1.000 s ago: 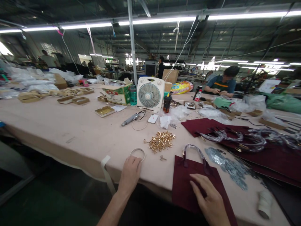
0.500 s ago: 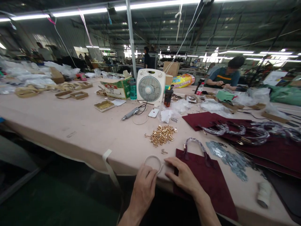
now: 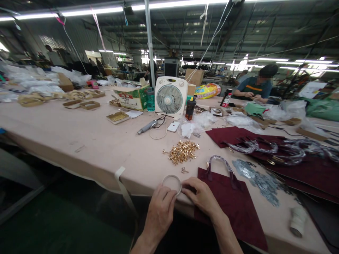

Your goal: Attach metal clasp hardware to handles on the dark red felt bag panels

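At the table's front edge, my left hand is closed on a thin pale ring that looks like a narrow roll of tape. My right hand is at the ring's right side, its thumb and forefinger brought together at the rim. Whether anything lies between those fingertips is too small to make out. Beneath and beside my right forearm lies a dark red bag panel with a plastic-wrapped handle. A few loose gold fittings lie just beyond the ring.
A heap of gold fittings lies farther in, before a power screwdriver, a phone and a fan. Flat silvery pieces, stacked red panels and a cylinder are at right. A co-worker works across the table.
My right hand has moved left to the ring's rim, and its spread fingers have drawn together. My left hand still holds the ring in nearly the same place.
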{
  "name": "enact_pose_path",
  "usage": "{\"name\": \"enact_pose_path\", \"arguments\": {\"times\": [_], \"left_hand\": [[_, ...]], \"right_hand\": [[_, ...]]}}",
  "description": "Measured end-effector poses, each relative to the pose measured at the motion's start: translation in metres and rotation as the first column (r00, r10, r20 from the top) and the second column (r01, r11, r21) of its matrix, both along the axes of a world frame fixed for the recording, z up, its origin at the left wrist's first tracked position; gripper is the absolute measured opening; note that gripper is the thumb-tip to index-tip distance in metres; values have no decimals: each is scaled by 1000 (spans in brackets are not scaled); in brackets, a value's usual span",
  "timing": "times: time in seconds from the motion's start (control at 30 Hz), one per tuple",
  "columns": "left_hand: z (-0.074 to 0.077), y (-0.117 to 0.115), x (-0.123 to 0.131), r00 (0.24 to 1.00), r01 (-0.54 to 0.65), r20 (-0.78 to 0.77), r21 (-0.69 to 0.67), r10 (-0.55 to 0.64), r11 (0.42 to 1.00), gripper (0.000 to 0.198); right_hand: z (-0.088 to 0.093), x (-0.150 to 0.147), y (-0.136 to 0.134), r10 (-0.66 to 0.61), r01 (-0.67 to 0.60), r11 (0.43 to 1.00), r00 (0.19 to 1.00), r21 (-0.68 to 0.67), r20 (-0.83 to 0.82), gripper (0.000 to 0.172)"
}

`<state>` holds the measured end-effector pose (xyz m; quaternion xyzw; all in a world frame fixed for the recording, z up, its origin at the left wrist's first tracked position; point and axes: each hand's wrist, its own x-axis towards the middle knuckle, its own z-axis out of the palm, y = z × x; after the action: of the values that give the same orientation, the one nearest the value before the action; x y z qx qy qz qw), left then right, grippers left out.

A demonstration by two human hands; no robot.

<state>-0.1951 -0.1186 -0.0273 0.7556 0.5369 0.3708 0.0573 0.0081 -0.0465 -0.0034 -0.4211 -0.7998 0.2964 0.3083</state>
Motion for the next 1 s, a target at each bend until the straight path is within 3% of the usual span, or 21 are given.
{"name": "enact_pose_path", "arguments": {"times": [0.27,0.53,0.67,0.77,1.0], "left_hand": [[5,5,-1,994,-79,-76,23,80,997,22],[18,13,2,982,-133,-138,-43,126,990,27],[28,23,7,995,25,-90,-85,-32,996,37],[31,35,10,979,180,-64,-150,-191,972,30],[32,50,6,955,221,-152,-207,-254,953,29]], "right_hand": [[-12,2,-1,20,-17,997,999,80,-35,7],[-10,2,-4,12,-13,995,1000,104,8,8],[-11,2,-3,16,-16,994,1000,109,0,9],[-12,2,-3,24,-22,993,1000,113,-15,11],[-14,3,-4,-14,18,994,999,111,-33,12]]}}
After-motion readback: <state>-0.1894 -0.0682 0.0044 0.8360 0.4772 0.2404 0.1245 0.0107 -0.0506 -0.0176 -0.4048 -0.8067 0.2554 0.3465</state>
